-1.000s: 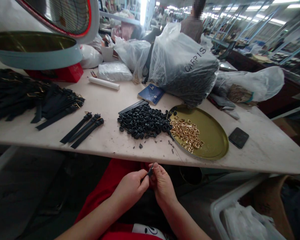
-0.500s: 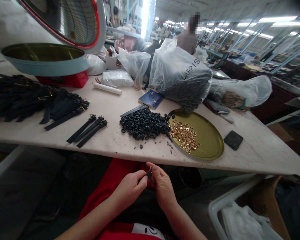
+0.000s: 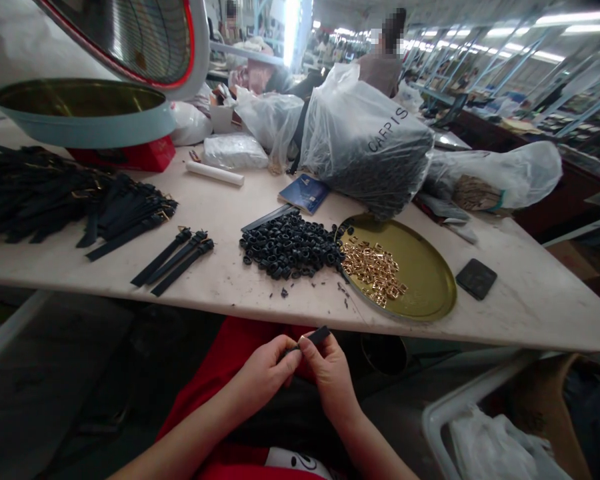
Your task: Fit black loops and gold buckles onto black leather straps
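The left hand (image 3: 273,363) came in from the lower left, its forearm slanting up to just below the near edge of the table (image 3: 220,293), thumb and fingers pinched together on a black strap (image 3: 320,335). The right hand (image 3: 329,370) rose from the lower right to meet it, its fingers closed on the same strap, whose flat end stuck out past the fingertips, up and to the right. The two hands were close together above the lap, over red clothing (image 3: 193,397); a small glint of metal showed between them, too small to make out.

Straight ahead on the table lay a heap of black loops (image 3: 290,247), its right side against a round gold-coloured tray (image 3: 425,273) that held small gold buckles (image 3: 375,270). Three finished-looking straps (image 3: 173,260) lay left of the heap, and a larger pile of straps (image 3: 35,193) farther left. A dark flat object (image 3: 477,279) lay right of the tray. Behind the heap were a blue booklet (image 3: 305,193) and a bulging plastic bag (image 3: 370,147), which partly blocked the view of a person (image 3: 383,67) beyond. The table edge stood between the hands and the heap.
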The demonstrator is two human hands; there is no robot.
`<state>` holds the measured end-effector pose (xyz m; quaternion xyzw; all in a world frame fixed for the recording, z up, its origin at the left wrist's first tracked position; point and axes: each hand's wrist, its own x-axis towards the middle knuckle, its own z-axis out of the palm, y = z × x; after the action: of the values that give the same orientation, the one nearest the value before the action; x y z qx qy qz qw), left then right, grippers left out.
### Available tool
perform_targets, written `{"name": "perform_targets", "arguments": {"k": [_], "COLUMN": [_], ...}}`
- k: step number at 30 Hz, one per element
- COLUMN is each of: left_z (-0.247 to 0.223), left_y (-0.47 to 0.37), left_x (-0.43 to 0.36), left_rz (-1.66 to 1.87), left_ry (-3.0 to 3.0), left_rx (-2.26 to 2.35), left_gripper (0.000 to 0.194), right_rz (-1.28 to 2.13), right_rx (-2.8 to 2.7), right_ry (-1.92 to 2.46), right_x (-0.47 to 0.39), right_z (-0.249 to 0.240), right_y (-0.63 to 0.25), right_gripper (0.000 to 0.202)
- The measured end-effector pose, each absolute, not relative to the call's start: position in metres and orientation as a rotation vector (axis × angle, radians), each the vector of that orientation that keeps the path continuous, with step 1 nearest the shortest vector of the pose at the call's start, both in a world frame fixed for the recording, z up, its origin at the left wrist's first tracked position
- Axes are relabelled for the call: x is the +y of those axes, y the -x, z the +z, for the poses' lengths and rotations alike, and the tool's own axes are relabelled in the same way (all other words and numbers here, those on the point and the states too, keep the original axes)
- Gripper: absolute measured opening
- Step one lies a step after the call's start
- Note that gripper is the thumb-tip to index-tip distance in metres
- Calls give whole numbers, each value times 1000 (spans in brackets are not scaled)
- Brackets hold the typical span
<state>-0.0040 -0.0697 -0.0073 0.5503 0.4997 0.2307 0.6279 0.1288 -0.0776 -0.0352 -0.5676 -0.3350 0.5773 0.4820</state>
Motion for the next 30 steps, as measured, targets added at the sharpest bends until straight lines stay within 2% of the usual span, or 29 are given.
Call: {"name": "perform_targets", "arguments": {"k": [7, 16, 18, 23, 30], "left_z": [-12, -25, -25, -15, -1], "left_y": [1, -3, -3, -1, 8], "left_x": [-62, -54, -54, -54, -46], "left_rz": [442, 424, 422, 424, 423], "left_ry": [-1002, -965, -985, -1135, -1403], "left_rx": [1187, 1194, 1204, 1239, 1304], "left_gripper": [30, 30, 30, 28, 28], "right_rz": [1541, 1581, 1511, 1056, 1236], "right_rx": [-730, -944, -1061, -1435, -1483], "right_ry": [1341, 1383, 1415, 1443, 1345], "right_x": [-73, -66, -66, -66, -67], "right_z": [-31, -37, -37, -31, -8], "right_y": [-130, -140, -142, -148, -152], "right_gripper": [31, 20, 15, 9, 8]}}
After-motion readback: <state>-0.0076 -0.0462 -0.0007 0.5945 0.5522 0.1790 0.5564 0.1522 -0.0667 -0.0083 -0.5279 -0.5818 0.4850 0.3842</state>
